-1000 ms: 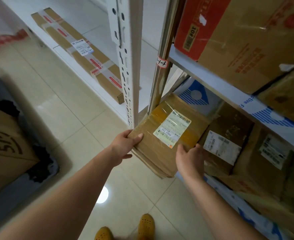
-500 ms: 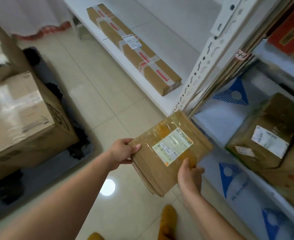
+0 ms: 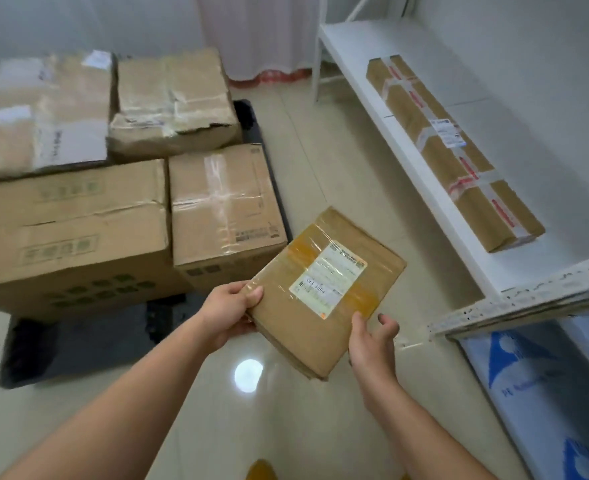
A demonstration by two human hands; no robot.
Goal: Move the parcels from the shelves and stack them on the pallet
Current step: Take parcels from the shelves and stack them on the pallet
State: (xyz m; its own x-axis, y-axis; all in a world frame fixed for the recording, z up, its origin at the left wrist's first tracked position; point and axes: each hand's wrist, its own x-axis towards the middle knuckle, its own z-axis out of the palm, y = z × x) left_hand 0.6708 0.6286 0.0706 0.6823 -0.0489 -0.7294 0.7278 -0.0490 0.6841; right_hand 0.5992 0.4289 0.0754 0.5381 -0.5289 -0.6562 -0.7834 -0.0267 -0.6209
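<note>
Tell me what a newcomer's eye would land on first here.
First, the flat brown parcel with its white label, held at centre frame between the left hand and the right hand. Next, the stacked cardboard boxes on the dark pallet at left. Then the long taped parcel lying alone on the white shelf at right.

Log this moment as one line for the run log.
phase: carrying | flat parcel gripped by left hand and right hand | over floor, not yet on pallet | boxes stacked there
</note>
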